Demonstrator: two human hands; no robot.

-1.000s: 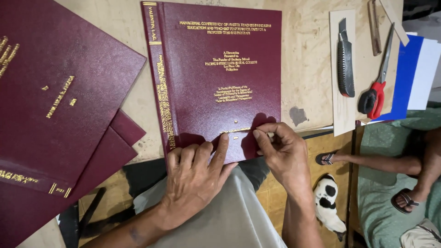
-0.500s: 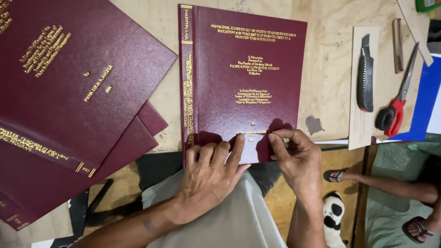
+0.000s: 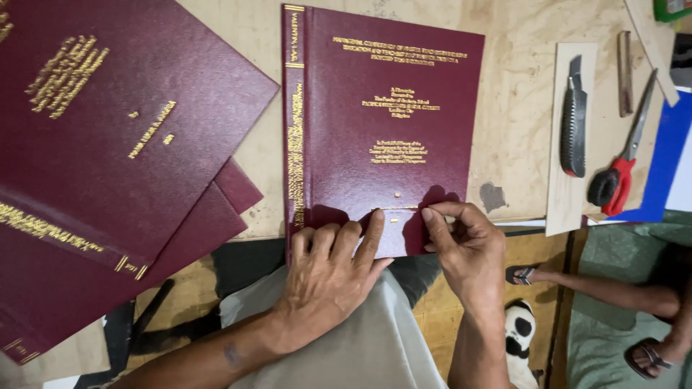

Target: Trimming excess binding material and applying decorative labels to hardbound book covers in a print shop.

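Several maroon hardback covers (image 3: 108, 144) with gold lettering lie stacked and overlapping at the far left of a pale wooden worktable (image 3: 519, 130), their lower corners jutting past the table's near edge. A strip of bare table separates them from one more maroon cover (image 3: 382, 122), which lies flat at the centre with its spine to the left. It has a pebbled surface, gold bands and lettering along the spine, and blocks of gold print down the front. Its bottom edge overhangs the table's near edge, towards the person.

On that bottom edge the left hand (image 3: 331, 270) rests palm down, fingers spread and flat, the forefinger pressing one end of a thin gold strip (image 3: 395, 209). Just beside it the right hand (image 3: 465, 245) has its fingers curled, thumb and forefinger pinching the strip's other end.

Right of the cover is open table, then a narrow wooden board (image 3: 566, 209) bearing a black utility knife (image 3: 574, 122), and red-handled scissors (image 3: 620, 173) touching a blue sheet (image 3: 667, 158) at the far right.
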